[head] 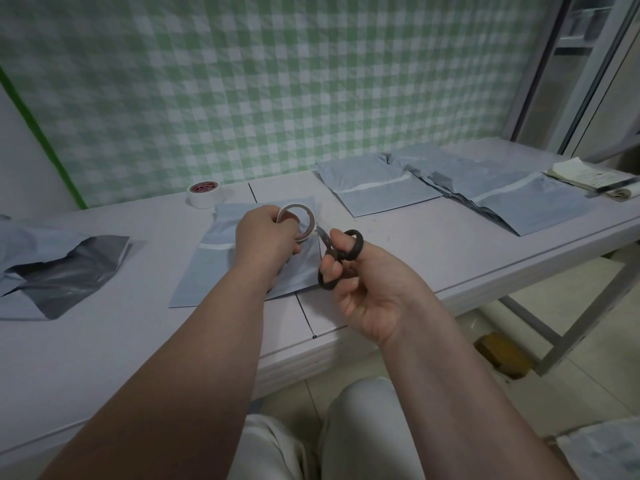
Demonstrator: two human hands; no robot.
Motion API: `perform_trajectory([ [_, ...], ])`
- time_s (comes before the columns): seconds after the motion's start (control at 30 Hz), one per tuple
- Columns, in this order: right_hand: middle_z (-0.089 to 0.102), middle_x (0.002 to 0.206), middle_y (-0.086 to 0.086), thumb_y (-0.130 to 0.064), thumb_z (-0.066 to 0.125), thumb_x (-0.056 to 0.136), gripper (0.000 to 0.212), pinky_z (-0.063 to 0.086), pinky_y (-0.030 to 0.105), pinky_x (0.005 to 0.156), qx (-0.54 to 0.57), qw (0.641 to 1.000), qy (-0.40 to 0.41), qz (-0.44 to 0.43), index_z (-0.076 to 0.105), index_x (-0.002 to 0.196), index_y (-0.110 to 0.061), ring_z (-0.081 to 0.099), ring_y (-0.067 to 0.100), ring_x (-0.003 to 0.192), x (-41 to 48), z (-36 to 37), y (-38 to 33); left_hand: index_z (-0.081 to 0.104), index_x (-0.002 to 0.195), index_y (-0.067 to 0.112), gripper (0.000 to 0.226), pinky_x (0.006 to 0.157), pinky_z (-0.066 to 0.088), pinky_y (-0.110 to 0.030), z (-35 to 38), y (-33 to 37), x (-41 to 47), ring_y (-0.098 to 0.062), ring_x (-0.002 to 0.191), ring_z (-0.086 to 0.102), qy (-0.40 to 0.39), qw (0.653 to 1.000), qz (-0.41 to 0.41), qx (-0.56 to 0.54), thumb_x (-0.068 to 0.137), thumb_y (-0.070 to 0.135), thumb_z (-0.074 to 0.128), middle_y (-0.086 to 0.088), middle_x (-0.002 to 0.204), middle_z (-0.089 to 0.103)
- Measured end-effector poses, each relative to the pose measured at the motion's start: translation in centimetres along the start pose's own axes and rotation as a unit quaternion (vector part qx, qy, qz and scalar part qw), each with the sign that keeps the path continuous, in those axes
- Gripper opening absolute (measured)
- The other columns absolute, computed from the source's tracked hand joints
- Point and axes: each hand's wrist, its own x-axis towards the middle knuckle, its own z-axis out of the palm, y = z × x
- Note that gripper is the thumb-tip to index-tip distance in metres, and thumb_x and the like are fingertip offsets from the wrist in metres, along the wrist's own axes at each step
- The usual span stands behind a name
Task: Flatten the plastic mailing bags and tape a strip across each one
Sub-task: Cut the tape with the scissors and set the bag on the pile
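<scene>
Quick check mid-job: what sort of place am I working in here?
Probably a makeshift packing station in an ordinary room, not a factory line: a white table on a tiled floor, a green checked cloth hung behind it, and grey-blue mailing bags laid out beside a spare tape roll.

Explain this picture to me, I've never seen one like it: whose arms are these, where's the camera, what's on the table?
No machine here: a person wears one camera on the head, looking down at their own arms. The left hand holds a tape roll; the right hand grips black scissors, blades pointing at the roll. Beneath them a flat mailing bag lies on the white table. More bags lie to the right, a crumpled bag to the left, and a spare tape roll sits by the wall.
</scene>
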Motion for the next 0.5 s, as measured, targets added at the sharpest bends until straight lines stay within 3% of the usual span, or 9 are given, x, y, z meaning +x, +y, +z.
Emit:
perform_trajectory([
  [0.13, 0.051, 0.050, 0.004, -0.018, 0.065, 0.087, 0.019, 0.031, 0.010, 0.030, -0.045, 0.998, 0.028, -0.045, 0.055, 0.074, -0.009, 0.044, 0.007, 0.038, 0.2, -0.6, -0.1, 0.062, 0.082, 0.004, 0.013, 0.049, 0.041, -0.026, -0.3, 0.1, -0.3, -0.008, 0.041, 0.054, 0.005, 0.999, -0.009, -0.041, 0.085, 0.004, 0.049, -0.009, 0.066, 0.060],
  [0.23, 0.057, 0.052, 0.004, -0.020, 0.068, 0.085, 0.015, 0.039, 0.016, 0.038, -0.196, 0.968, 0.089, -0.130, 0.060, 0.083, -0.007, 0.048, 0.010, 0.039, 0.7, -1.2, -0.7, 0.058, 0.078, 0.007, 0.012, 0.054, 0.048, -0.029, -0.6, 0.5, -0.5, -0.012, 0.047, 0.056, 0.007, 0.994, -0.022, -0.111, 0.086, 0.003, 0.050, -0.007, 0.066, 0.061],
  [0.3, 0.064, 0.064, 0.003, -0.022, 0.070, 0.082, 0.018, 0.048, 0.019, 0.047, -0.351, 0.896, 0.175, -0.209, 0.063, 0.093, -0.010, 0.061, 0.013, 0.046, 1.3, -1.7, -1.1, 0.055, 0.079, 0.007, 0.009, 0.064, 0.052, -0.034, -0.9, 1.0, -0.9, -0.011, 0.048, 0.060, 0.004, 0.987, -0.025, -0.160, 0.087, 0.006, 0.053, -0.008, 0.072, 0.061],
  [0.37, 0.065, 0.072, 0.001, -0.026, 0.067, 0.080, 0.017, 0.055, 0.028, 0.064, -0.502, 0.784, 0.236, -0.278, 0.064, 0.092, -0.014, 0.067, 0.021, 0.065, 1.7, -2.1, -1.5, 0.052, 0.076, 0.009, 0.015, 0.070, 0.052, -0.036, -1.5, 1.4, -1.3, -0.013, 0.054, 0.064, 0.010, 0.982, -0.023, -0.190, 0.089, 0.014, 0.054, -0.007, 0.076, 0.060],
  [0.4, 0.064, 0.073, 0.000, -0.025, 0.066, 0.081, 0.015, 0.053, 0.030, 0.068, -0.561, 0.732, 0.249, -0.296, 0.065, 0.091, -0.014, 0.064, 0.024, 0.072, 1.7, -2.0, -1.7, 0.051, 0.073, 0.010, 0.022, 0.069, 0.052, -0.035, -1.8, 1.5, -1.5, -0.015, 0.057, 0.065, 0.017, 0.981, -0.020, -0.191, 0.092, 0.021, 0.054, -0.007, 0.075, 0.059],
  [0.5, 0.059, 0.084, 0.003, -0.017, 0.058, 0.084, 0.013, 0.039, 0.028, 0.064, -0.696, 0.603, 0.274, -0.278, 0.064, 0.095, -0.016, 0.050, 0.025, 0.076, 1.5, -1.2, -2.1, 0.050, 0.067, 0.014, 0.037, 0.062, 0.048, -0.032, -3.1, 1.0, -1.9, -0.019, 0.059, 0.063, 0.055, 0.988, 0.003, -0.147, 0.098, 0.034, 0.044, -0.008, 0.071, 0.060],
])
